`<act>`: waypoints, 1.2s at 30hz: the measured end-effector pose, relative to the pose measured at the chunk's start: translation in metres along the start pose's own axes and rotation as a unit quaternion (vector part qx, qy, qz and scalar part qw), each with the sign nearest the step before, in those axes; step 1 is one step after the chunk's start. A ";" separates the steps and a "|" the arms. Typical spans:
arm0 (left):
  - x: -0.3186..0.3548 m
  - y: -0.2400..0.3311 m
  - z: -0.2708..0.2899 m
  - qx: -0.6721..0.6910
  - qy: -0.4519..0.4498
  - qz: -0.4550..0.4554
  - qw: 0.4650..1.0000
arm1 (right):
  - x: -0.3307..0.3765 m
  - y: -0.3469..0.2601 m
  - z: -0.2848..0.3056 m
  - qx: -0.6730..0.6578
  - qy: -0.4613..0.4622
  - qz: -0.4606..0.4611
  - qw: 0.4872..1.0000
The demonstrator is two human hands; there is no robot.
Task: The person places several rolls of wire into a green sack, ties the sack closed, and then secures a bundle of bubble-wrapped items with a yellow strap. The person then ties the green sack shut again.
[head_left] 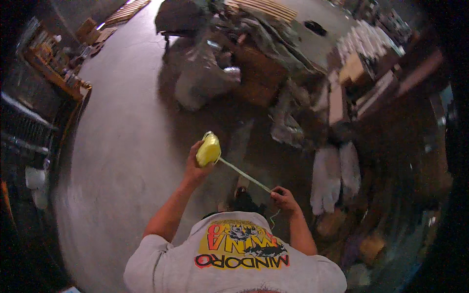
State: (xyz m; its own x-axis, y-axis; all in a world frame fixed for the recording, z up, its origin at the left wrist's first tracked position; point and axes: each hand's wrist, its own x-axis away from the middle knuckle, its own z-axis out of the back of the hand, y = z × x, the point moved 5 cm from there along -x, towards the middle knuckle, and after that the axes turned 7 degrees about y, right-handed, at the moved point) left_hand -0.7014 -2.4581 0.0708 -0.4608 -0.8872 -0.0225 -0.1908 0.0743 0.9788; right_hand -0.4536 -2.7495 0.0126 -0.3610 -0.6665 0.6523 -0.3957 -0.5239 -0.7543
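Note:
A shiny yellow roll of twine [208, 150] is held out in front of my chest. My left hand [195, 167] is wrapped round its left and lower side. From the roll a pale greenish strand [244, 175] runs straight and taut, down and to the right. My right hand [285, 199] pinches this strand between thumb and fingers. Below the right hand a thin loose tail [274, 219] of the strand hangs in a curl beside my shirt.
Ahead, clear plastic wrapping [207, 80] drapes a pile beside a brown box [256, 75]. Stacked cartons [338, 105] and white bundles [326, 178] line the right. Shelving [51, 68] stands on the left along the grey concrete floor [117, 127]. Wooden slats [268, 9] lie farther off.

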 end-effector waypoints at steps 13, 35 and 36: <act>-0.151 0.061 0.235 0.012 0.411 0.080 0.908 | -0.347 -0.350 -0.297 0.259 -0.238 0.103 0.930; -0.682 0.165 0.773 -0.137 0.406 -0.029 0.903 | -0.738 -0.600 -0.753 0.315 -0.272 -0.001 0.909; -0.699 0.174 0.801 -0.184 0.412 -0.051 0.891 | -0.767 -0.615 -0.769 0.329 -0.259 0.003 0.908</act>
State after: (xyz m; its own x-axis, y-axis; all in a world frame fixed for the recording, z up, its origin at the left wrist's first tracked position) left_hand -1.1071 -1.4601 0.0936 0.3643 -0.9252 -0.1063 0.1716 -0.0455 0.9841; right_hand -0.5825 -1.5078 0.0337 0.1522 -0.7415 0.6535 0.2574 -0.6086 -0.7505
